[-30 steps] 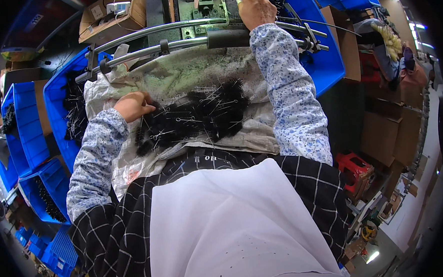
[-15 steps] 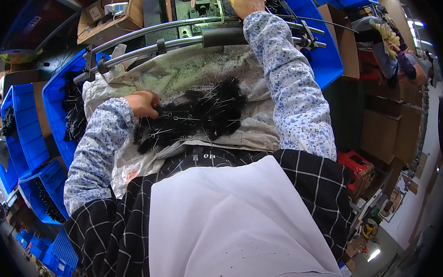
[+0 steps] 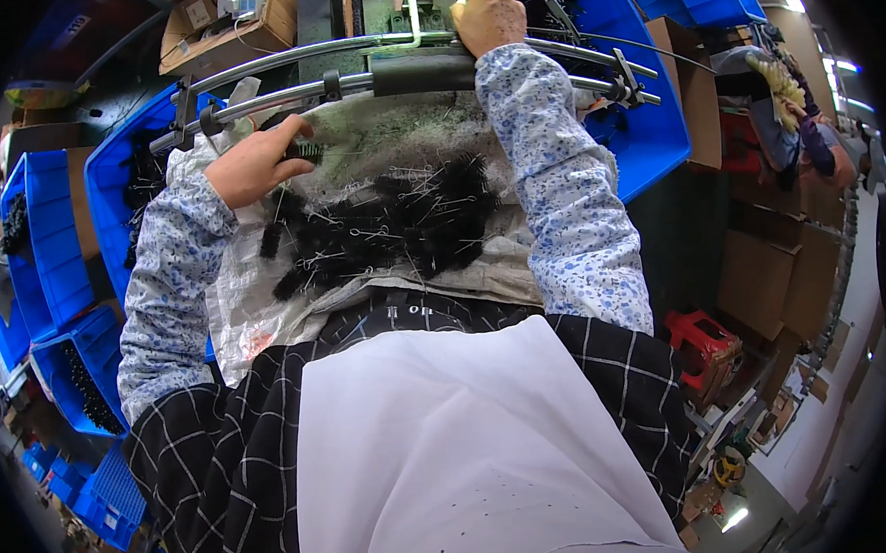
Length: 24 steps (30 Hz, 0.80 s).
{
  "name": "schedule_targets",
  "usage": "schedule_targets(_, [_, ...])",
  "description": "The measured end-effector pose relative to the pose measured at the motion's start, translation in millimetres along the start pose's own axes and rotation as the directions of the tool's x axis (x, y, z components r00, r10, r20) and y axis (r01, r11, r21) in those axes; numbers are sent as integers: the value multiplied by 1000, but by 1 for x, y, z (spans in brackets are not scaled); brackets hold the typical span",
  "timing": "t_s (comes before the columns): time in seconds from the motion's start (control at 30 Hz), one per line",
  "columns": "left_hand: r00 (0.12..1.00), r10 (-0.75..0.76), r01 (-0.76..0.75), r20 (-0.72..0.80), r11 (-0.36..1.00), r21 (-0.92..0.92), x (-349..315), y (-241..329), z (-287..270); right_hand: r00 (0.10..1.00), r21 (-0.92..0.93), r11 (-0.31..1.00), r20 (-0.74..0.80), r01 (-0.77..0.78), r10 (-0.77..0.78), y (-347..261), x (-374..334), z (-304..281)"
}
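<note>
My left hand (image 3: 257, 164) is raised over the left side of a grey cloth (image 3: 406, 138) and holds a small black bristle brush (image 3: 304, 152) by its end. A heap of black wire-stemmed brushes (image 3: 390, 229) lies on the cloth just below and to the right of that hand. My right hand (image 3: 487, 14) reaches far forward past two curved metal bars (image 3: 282, 80) and rests on a machine part (image 3: 419, 2) at the top; what it grips is hidden by the fingers.
Blue plastic bins stand around: one behind the bars at right (image 3: 645, 116), several at left (image 3: 50, 227) holding more black brushes. A cardboard box (image 3: 230, 27) sits top left. Another person (image 3: 795, 118) works at far right beside stacked cartons (image 3: 774, 279).
My left hand rose from the brush heap toward the bars, carrying one brush. My right hand shifted slightly on the machine at the top.
</note>
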State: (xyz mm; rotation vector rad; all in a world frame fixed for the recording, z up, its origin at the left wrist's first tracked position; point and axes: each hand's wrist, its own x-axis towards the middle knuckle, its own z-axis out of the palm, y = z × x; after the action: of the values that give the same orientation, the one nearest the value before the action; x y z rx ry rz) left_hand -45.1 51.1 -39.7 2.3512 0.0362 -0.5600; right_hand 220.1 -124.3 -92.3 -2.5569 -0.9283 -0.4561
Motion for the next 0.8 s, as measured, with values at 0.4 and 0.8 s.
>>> schedule_targets(0.4, [926, 286, -292, -248, 956, 13, -3, 11, -17, 999, -93, 996, 41, 7, -3, 10, -1, -14])
schedule_targets(0.8, [900, 258, -322, -351, 937, -138, 7, 35, -26, 980, -360, 925, 193, 126, -58, 80, 29, -23])
